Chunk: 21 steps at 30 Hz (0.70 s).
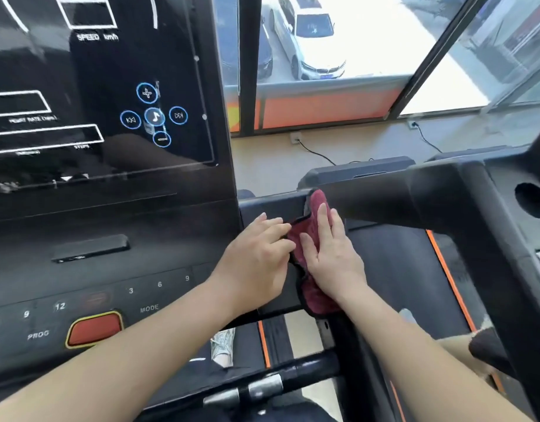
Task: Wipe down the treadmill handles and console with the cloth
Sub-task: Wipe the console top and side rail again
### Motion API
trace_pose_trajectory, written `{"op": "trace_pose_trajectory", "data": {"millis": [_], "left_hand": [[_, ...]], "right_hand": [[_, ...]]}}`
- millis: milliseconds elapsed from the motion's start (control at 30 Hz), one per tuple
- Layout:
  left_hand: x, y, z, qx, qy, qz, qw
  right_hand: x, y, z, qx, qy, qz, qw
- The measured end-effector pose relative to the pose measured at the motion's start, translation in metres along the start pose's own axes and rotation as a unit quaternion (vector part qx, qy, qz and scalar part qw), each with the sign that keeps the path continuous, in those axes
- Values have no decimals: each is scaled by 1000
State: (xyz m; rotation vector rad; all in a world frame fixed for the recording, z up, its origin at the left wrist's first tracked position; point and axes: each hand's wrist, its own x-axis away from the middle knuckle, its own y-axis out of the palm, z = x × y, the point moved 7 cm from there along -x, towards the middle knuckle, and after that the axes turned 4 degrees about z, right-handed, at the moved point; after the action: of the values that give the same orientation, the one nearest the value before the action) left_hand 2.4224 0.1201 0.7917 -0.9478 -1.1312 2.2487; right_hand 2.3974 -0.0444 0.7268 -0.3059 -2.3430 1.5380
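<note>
Here, the cloth (317, 295), dark red with a black hem, lies draped over the black side arm (271, 205) just to the right of the console (110, 208), running from the arm's top edge down towards the person. The right hand (331, 251) lies flat on it, fingers straight and close together, pressing the fabric against the arm. The left hand (256, 254), nearer the console, has its fingers bent with the tips at the cloth's left hem; the thumb is hidden, so I cannot tell whether it pinches the hem or only rests there.

The console's dark glass panel reads "SPEED km/h" near its top, with "HEART RATE (bpm)" and "STEPS" under white-outlined boxes lower down. A cluster of blue-ringed buttons (154, 115) shows a plus, a minus, a music note and two skip arrows. Along the console's lower edge are "MODE", "PROG" and the numbers 3, 6, 9 and 12, beside a red button (93, 328) with a yellow rim.

Below the console a black handlebar (311, 368) carries metal grip plates. Right of the console, beyond the cloth, stands a second treadmill (476, 208). Above it, through a window, a white car (308, 44) is parked.
</note>
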Motion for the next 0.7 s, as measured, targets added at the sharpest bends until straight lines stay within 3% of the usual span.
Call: {"op": "trace_pose_trajectory", "data": {"millis": [200, 433, 700], "left_hand": [[20, 11, 15, 21, 9, -3, 1000], [35, 9, 33, 22, 17, -3, 1000], [68, 24, 69, 45, 29, -21, 998]], "right_hand": [[89, 3, 31, 8, 10, -10, 1000], [12, -1, 27, -43, 105, -50, 992], [125, 8, 60, -54, -45, -25, 997]]}}
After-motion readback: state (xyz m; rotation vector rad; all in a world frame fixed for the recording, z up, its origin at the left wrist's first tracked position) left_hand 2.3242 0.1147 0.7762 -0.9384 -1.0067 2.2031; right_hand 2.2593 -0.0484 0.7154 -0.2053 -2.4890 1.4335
